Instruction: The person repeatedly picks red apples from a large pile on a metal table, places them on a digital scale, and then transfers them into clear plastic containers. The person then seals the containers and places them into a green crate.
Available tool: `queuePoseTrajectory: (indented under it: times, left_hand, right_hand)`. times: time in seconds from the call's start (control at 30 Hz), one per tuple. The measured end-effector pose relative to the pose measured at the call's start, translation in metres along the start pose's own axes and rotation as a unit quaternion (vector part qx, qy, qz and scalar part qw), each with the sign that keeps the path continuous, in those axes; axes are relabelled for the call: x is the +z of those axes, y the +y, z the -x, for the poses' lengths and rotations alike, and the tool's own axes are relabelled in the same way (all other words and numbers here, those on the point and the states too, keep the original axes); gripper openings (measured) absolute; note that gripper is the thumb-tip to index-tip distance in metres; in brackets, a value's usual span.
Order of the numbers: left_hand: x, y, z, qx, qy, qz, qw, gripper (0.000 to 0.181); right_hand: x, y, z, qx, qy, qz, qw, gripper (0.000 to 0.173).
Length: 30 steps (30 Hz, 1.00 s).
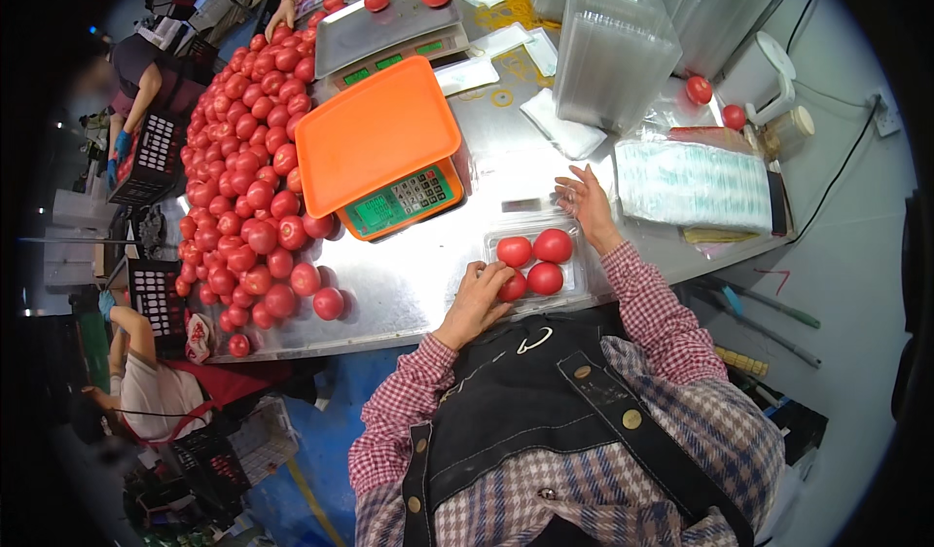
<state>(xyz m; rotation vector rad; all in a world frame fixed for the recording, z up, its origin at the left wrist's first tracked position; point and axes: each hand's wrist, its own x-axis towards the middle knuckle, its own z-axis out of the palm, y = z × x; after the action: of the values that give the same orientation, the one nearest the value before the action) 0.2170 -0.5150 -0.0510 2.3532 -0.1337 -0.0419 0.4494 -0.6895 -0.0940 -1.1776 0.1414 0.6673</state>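
A clear plastic tray (578, 277) lies near the table's front edge with several red tomatoes (544, 278) in it. My left hand (478, 300) rests its fingers on the lower left tomato (513, 285); whether it grips the fruit I cannot tell. Above the tray's right corner my right hand (585, 200) is raised, fingers apart, with nothing in it. To the left stands a digital scale with an orange pan (379, 134), its green keypad facing me. Beyond it, a large heap of tomatoes (255, 175) covers the table's left side.
Stacked clear plastic containers (613, 58) stand behind my right hand. A pack of white and green pads (693, 186) lies at the right, near a white kettle (759, 76). A second scale (387, 25) is farther back. A co-worker's hand (282, 18) touches the heap; other people work by crates (149, 156) at left.
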Motion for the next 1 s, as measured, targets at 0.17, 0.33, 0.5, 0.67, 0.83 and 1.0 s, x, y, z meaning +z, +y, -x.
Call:
queuePoseTrajectory:
  times: [0.17,0.33,0.5,0.67,0.83,1.0]
  left_hand:
    - [0.01,-0.01,0.013,-0.016,0.089,0.022,0.996,0.063]
    - [0.017,-0.027,0.033,-0.246,0.245,0.5,0.793,0.053]
    - [0.024,-0.022,0.031,-0.352,0.087,0.547,0.755,0.039]
    - [0.024,-0.033,0.037,-0.295,0.079,0.682,0.665,0.034]
    - [0.026,-0.038,0.032,-0.295,0.11,0.684,0.658,0.031]
    - [-0.012,-0.081,0.032,-0.281,0.074,0.661,0.692,0.027]
  right_hand:
    - [-0.023,-0.003,0.025,-0.143,-0.151,0.179,0.962,0.05]
    - [-0.049,-0.01,0.101,-0.333,-0.154,0.608,0.704,0.049]
    - [-0.059,0.015,0.139,0.004,-0.13,0.255,0.958,0.064]
    - [-0.079,0.027,0.141,0.103,-0.162,0.142,0.971,0.048]
    - [-0.072,0.042,0.14,0.146,-0.122,0.078,0.979,0.032]
    - [-0.059,0.017,0.081,0.119,-0.173,0.329,0.921,0.03]
